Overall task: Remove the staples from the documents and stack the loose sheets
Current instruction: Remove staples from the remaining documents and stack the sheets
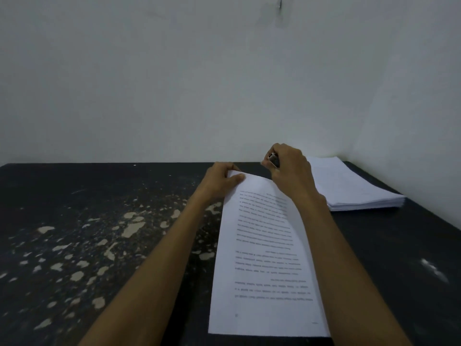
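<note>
Two hands meet at the document's [268, 258] far end: my left hand [219, 182] has fingers clamped on its corner, my right [289, 168] grips a remover [273, 159] just beyond; long axis runs away across the table [99, 221].

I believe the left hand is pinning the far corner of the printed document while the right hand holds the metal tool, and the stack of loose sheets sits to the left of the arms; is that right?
Not quite: the stack of loose sheets sits to the right of the arms, in the table's far right corner, as the head view shows. The left hand does pin the printed document, and the right hand holds the metal tool.
</note>
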